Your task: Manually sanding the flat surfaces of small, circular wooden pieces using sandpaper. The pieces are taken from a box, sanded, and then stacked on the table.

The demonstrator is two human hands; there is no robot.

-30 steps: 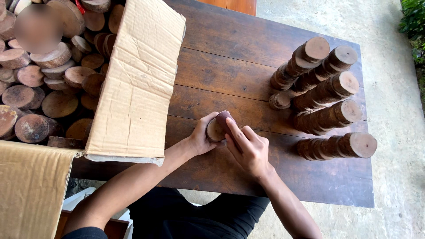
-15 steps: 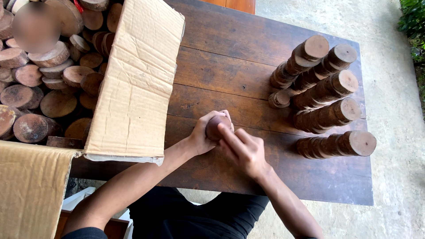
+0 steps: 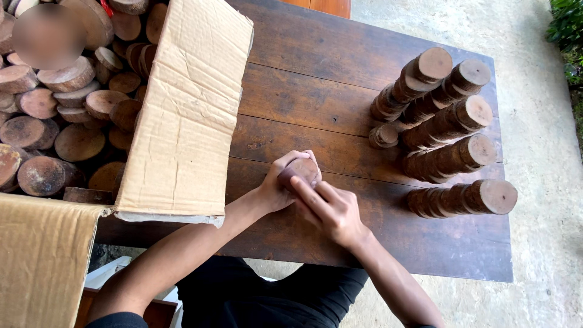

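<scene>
Wooden disc (image 3: 300, 170) stays gripped in your left hand (image 3: 280, 185); your right hand (image 3: 331, 209), fingers now extended, rubs it, stacks (image 3: 446, 124) at two o'clock.

Box of wood slices (image 3: 54, 115) left of table (image 3: 316, 79), stacked slices (image 3: 446, 124) right, hands (image 3: 310, 194) between.

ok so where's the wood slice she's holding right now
In the head view, the wood slice sits mid-table in the left hand, right hand against it, beside the cardboard flap.
</scene>
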